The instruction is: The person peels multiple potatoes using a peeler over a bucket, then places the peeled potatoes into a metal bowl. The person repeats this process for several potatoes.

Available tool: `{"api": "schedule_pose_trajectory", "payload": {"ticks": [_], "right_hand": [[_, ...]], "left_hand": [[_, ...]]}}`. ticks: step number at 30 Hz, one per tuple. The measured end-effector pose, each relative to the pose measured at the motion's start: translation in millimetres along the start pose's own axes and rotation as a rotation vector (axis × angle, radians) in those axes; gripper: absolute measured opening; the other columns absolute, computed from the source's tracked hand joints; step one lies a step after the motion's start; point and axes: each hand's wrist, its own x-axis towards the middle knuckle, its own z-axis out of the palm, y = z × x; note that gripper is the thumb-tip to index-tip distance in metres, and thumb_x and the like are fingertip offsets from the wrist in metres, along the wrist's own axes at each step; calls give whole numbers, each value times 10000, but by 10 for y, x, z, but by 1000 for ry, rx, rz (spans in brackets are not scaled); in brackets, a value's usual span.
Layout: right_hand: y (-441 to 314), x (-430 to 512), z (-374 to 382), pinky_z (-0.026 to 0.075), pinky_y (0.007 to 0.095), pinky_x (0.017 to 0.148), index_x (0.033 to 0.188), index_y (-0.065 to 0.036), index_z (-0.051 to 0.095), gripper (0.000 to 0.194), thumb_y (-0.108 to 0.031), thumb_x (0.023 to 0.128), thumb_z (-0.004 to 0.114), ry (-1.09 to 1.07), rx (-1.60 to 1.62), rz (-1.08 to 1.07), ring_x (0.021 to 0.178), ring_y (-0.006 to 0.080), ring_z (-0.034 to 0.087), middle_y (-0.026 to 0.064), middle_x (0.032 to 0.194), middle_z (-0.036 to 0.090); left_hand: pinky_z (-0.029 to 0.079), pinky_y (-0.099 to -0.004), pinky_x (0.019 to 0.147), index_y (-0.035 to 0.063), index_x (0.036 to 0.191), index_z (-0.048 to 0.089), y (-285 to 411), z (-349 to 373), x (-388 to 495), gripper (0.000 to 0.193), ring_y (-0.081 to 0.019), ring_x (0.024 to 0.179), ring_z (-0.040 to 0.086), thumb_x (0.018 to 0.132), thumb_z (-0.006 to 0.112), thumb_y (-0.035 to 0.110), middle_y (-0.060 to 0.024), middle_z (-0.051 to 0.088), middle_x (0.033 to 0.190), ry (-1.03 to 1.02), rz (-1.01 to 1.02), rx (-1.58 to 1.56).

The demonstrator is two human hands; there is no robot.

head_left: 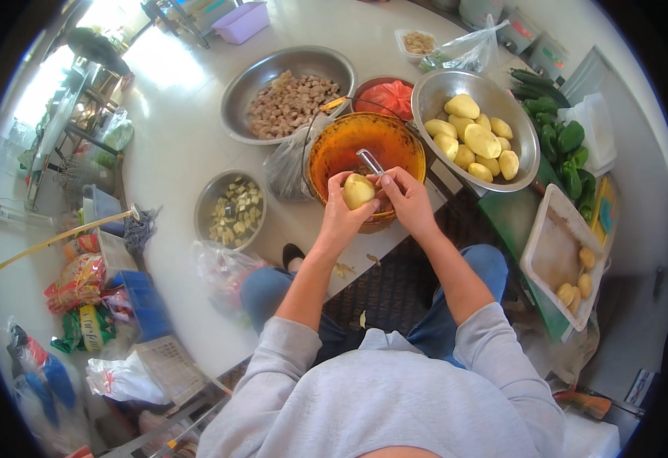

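Observation:
A pale peeled potato [359, 192] is gripped in my left hand [342, 203], above the near edge of an orange bucket [328, 137] with dark stains inside. My right hand [405, 197] holds a metal peeler [370, 161], its head pointing up and away from me, close beside the potato. To the right of the bucket stands a steel bowl [432, 97] of peeled potatoes [482, 141]. Unpeeled-looking potatoes [566, 293] lie in a white tray [531, 252] farther right. Scraps of peel [342, 269] lie on the floor below my hands.
Beyond the bucket are a large steel basin [236, 117] of diced meat [294, 103] and a red plastic bag [388, 98]. A steel bowl [203, 200] of cut chunks stands left. Green peppers [570, 137] lie right. Another person [96, 51] is far left. Bags and crates line the left side.

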Motion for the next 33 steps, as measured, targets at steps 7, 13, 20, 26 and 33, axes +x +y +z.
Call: {"api": "schedule_pose_trajectory", "payload": {"ticks": [7, 13, 20, 26, 33], "right_hand": [[-61, -41, -36, 559, 366, 732, 1070, -96, 686, 163, -255, 1061, 656, 102, -607, -156, 861, 256, 737, 69, 946, 733], [-24, -21, -118, 557, 447, 718, 1041, -135, 664, 145, -279, 1044, 659, -68, -738, -361, 872, 359, 709, 97, 936, 716], [72, 15, -97, 546, 473, 695, 1006, -126, 643, 202, -324, 1047, 644, 16, -726, -312, 839, 366, 711, 96, 888, 724], [10, 41, -42, 551, 466, 659, 994, -128, 646, 193, -317, 1025, 671, 127, -1048, -282, 784, 355, 708, 90, 830, 694], [127, -34, 19, 551, 456, 652, 988, -153, 655, 135, -282, 1011, 686, 2, -912, -495, 771, 339, 707, 83, 836, 692]], "left_hand": [[571, -334, 834, -2, 1253, 568, 55, -110, 21, 538, -219, 999, 682, 856, 880, 185, -110, 701, 1115, 105, 24, 294], [504, -272, 601, 29, 1203, 592, 277, -210, -51, 459, -118, 730, 616, 869, 870, 174, -39, 656, 940, -107, -223, -8], [491, -268, 604, 40, 1197, 596, 334, -225, -119, 438, -102, 723, 599, 872, 860, 170, -19, 637, 911, -39, -81, 285], [552, -400, 881, -16, 1175, 583, 288, -246, -138, 532, -297, 985, 699, 808, 877, 234, -186, 713, 1051, -19, 39, 481], [547, -435, 897, -10, 1190, 587, 170, -252, -111, 537, -409, 1022, 690, 812, 876, 240, -207, 706, 1075, 88, 178, 715]]}}
